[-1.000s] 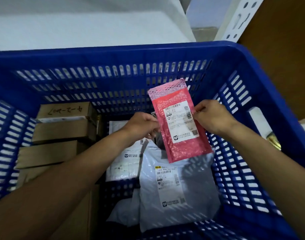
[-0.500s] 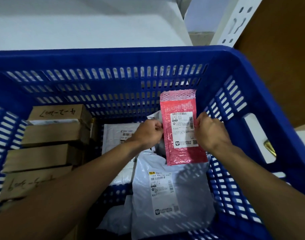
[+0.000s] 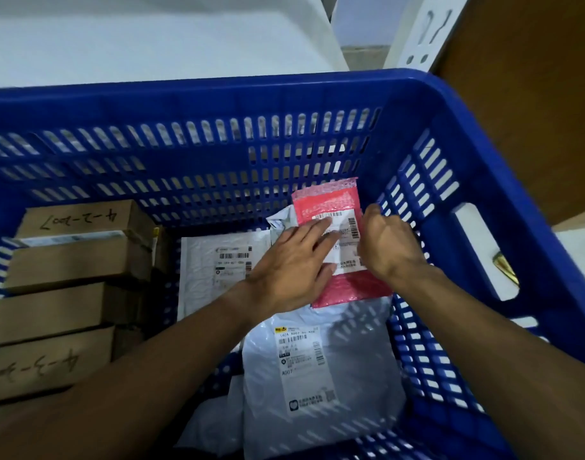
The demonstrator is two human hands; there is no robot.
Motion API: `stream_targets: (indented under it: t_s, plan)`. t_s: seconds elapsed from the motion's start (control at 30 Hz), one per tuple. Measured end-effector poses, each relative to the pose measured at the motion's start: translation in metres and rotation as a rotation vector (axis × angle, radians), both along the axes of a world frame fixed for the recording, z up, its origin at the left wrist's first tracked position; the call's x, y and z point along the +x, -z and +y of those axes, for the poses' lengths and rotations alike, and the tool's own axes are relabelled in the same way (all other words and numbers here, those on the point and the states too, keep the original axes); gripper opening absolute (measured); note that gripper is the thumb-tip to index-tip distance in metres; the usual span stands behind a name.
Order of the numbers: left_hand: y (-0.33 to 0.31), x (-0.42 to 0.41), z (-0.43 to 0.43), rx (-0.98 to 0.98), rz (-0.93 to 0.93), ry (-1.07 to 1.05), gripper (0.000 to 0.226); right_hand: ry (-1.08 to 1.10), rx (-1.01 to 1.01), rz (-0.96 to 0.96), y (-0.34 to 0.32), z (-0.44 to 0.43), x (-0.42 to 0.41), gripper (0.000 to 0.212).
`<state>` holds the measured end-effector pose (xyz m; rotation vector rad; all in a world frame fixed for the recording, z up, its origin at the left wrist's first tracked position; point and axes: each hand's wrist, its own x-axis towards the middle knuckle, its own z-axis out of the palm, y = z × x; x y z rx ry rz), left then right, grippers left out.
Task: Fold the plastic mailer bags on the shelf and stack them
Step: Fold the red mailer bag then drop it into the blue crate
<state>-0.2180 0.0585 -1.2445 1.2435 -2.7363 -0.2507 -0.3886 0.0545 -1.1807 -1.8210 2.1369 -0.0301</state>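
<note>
Two slick bags overlap: my left hand [image 3: 291, 270] presses the pink mailer [image 3: 347, 290] flat, right hand [image 3: 390, 247] pinching its three o'clock edge; it could skid off the grey mailer [image 3: 354, 353].

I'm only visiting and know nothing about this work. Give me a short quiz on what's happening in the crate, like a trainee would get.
1. Which hand lies flat on the pink mailer? A) left B) right
2. True or false: the pink mailer is outside the blue crate.
3. Fill in: the cardboard boxes sit along the crate's ___ side.
Key: 1 A, the left hand; 2 false; 3 left.
</note>
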Motion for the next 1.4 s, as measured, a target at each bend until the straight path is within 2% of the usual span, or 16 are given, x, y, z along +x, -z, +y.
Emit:
stream_targets:
  t_s: [0.17, 0.33, 0.4, 0.5, 0.67, 0.8, 0.9, 0.97, 1.07, 1.13, 1.2, 1.33, 1.4]
  plan:
    - [0.012, 0.006, -0.012, 0.052, -0.146, 0.038, 0.069, 0.011, 0.062, 0.003, 0.004, -0.003, 0.003, 0.04]
    - [0.016, 0.007, -0.016, 0.124, -0.168, 0.042, 0.072, -0.116, 0.09, 0.054, -0.001, -0.001, 0.018, 0.049]
    - [0.017, 0.007, -0.017, 0.132, -0.178, 0.051, 0.076, -0.165, 0.2, -0.017, -0.002, -0.003, 0.025, 0.043]
    - [0.019, 0.011, -0.021, 0.135, -0.188, 0.073, 0.086, -0.24, 0.398, -0.067, 0.003, -0.005, 0.03, 0.021]
    - [0.018, 0.014, -0.023, 0.18, -0.193, 0.081, 0.095, -0.281, 0.516, -0.054, 0.002, -0.005, 0.028, 0.011]
    - [0.019, 0.015, -0.022, 0.162, -0.174, 0.077, 0.103, -0.247, 0.587, 0.033, -0.001, -0.008, 0.028, 0.041]
    - [0.018, 0.014, -0.019, 0.154, -0.161, 0.047, 0.104, -0.268, 0.592, 0.073, -0.006, -0.008, 0.029, 0.048]
    - [0.017, 0.013, -0.015, 0.141, -0.14, 0.02, 0.099, -0.313, 0.593, 0.099, -0.013, -0.007, 0.032, 0.042]
    - [0.017, 0.014, -0.006, 0.106, -0.022, 0.007, 0.082, -0.355, 0.537, 0.132, -0.023, -0.007, 0.034, 0.009]
    - [0.015, 0.015, 0.0, 0.108, 0.037, 0.014, 0.08, -0.34, 0.525, 0.154, -0.026, -0.01, 0.035, 0.026]
    - [0.014, 0.014, 0.004, 0.097, 0.05, 0.04, 0.08, -0.345, 0.511, 0.179, -0.027, -0.014, 0.036, 0.033]
    - [0.009, 0.01, 0.011, 0.196, -0.058, 0.041, 0.081, -0.339, 0.544, 0.216, -0.025, -0.015, 0.036, 0.03]
    - [0.007, 0.007, 0.012, 0.227, -0.121, 0.029, 0.079, -0.336, 0.64, 0.177, -0.02, -0.014, 0.037, 0.011]
